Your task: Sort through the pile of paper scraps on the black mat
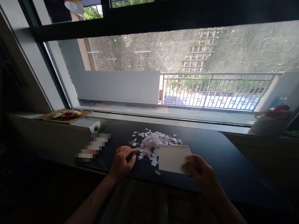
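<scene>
A heap of small torn paper scraps (pixel 151 141), white and pale pink, lies on the dark table (pixel 207 152). My right hand (pixel 199 167) is closed on the right edge of a thin off-white board (pixel 173 158) with rounded corners and a small hole in one corner. The board's left edge meets the scraps, and the hand is slightly blurred. At the heap's left side, my left hand (pixel 123 159) rests low over the table. Its fingers are curled toward the thumb; whatever lies between them is hidden. One loose scrap (pixel 158 172) sits nearer the table's front edge.
A blurred-out flat object (pixel 94 147) lies at the table's left end. On the ledge to the left are a cardboard piece with colourful items (pixel 67 115) and a white slatted device (pixel 86 124). A white pot (pixel 270 122) stands right. Behind runs a large window (pixel 141 87).
</scene>
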Available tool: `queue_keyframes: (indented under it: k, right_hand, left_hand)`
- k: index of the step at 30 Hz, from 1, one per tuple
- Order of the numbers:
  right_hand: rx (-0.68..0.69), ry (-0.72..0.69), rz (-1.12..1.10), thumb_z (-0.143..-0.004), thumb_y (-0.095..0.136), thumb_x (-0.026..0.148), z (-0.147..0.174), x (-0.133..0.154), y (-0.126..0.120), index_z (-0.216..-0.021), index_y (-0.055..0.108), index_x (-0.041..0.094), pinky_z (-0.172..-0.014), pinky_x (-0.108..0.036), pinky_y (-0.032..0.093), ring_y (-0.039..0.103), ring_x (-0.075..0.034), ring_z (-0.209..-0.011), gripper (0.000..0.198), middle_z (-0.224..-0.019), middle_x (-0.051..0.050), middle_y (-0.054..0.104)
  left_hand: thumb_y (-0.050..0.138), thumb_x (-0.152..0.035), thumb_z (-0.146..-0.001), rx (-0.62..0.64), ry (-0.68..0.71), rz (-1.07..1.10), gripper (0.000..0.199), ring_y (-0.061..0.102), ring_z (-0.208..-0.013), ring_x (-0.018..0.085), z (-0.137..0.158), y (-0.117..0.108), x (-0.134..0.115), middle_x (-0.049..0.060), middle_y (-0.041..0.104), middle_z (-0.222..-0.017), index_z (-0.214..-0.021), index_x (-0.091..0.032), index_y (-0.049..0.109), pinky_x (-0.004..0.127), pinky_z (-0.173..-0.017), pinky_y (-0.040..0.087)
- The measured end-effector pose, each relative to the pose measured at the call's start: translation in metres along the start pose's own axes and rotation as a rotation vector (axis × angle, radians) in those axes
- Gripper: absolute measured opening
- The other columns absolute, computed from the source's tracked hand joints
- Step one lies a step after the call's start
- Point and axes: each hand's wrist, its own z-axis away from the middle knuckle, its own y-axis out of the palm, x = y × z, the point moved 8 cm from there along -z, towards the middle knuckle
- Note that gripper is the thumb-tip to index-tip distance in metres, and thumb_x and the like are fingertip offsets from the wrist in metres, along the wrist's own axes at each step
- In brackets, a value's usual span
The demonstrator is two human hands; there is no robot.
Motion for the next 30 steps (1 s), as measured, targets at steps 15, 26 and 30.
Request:
queue_keyframes:
  k: [15, 26, 30]
  right_hand:
    - [0.060, -0.022, 0.035, -0.082, 0.051, 0.038, -0.002, -0.007, -0.002, -0.096, 0.058, 0.019, -0.063, -0.032, 0.053, 0.067, -0.021, -0.074, 0.025, -0.084, -0.006, 0.068]
    - [0.068, -0.027, 0.070, -0.081, 0.051, 0.036, -0.002, 0.002, 0.007, -0.095, 0.059, 0.019, -0.063, -0.032, 0.052, 0.065, -0.021, -0.073, 0.023, -0.083, -0.006, 0.068]
    - [0.012, -0.041, 0.143, -0.082, 0.048, 0.038, -0.003, 0.000, 0.000, -0.094, 0.059, 0.019, -0.063, -0.033, 0.051, 0.065, -0.021, -0.071, 0.025, -0.080, -0.006, 0.069]
  left_hand:
    - [0.052, -0.028, -0.077, 0.009, 0.008, -0.002, 0.019, 0.060, -0.087, 0.022, 0.000, 0.000, 0.002, 0.003, 0.068, -0.077, -0.084, -0.021, 0.068, 0.039, -0.084, 0.045]
    - [0.052, -0.027, -0.077, 0.001, 0.025, -0.001, 0.018, 0.060, -0.087, 0.022, 0.000, -0.001, 0.000, 0.003, 0.068, -0.077, -0.084, -0.021, 0.068, 0.038, -0.083, 0.046]
    - [0.051, -0.027, -0.077, -0.009, 0.041, -0.001, 0.018, 0.060, -0.087, 0.021, 0.000, 0.000, 0.001, 0.003, 0.068, -0.077, -0.084, -0.021, 0.068, 0.038, -0.082, 0.046]
